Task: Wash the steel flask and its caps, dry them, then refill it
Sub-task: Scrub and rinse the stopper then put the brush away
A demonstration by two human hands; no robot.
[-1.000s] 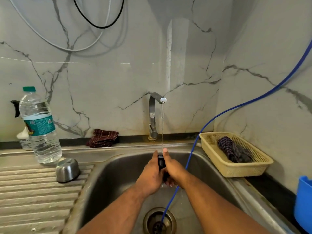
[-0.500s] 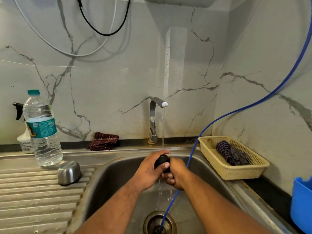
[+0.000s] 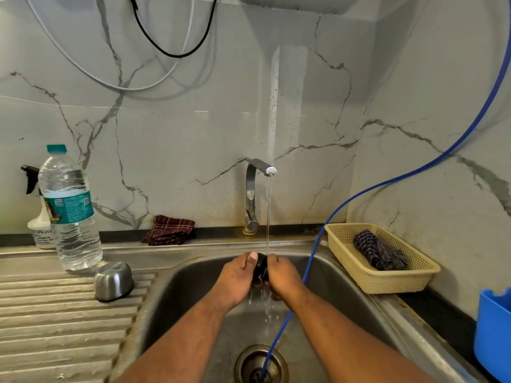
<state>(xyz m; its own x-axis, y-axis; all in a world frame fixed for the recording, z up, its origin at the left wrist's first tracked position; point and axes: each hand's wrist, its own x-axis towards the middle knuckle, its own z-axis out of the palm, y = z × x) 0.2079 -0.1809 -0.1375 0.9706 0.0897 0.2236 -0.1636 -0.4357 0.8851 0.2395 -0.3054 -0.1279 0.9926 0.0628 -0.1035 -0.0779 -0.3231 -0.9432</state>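
Note:
A small black cap (image 3: 261, 268) sits between both hands over the steel sink (image 3: 356, 297), under the thin stream running from the tap (image 3: 253, 194). My left hand (image 3: 235, 280) grips its left side, thumb up along it. My right hand (image 3: 282, 277) grips the right side. Water drips off below them. A steel cup-shaped cap (image 3: 114, 281) stands upside down on the ribbed drainboard (image 3: 55, 322) at the left. The flask body is not in view.
A clear water bottle (image 3: 70, 211) and a spray bottle (image 3: 38, 217) stand at the back left. A maroon cloth (image 3: 169, 230) lies behind the sink. A yellow basket (image 3: 356, 269) holds a dark cloth (image 3: 378, 250). A blue hose (image 3: 318, 244) drops into the drain (image 3: 261, 364). A blue container (image 3: 493, 333) stands at the right.
Both hands have turned the black cap under the stream; the left thumb has moved off its top to its left side. The hands stay over the sink.

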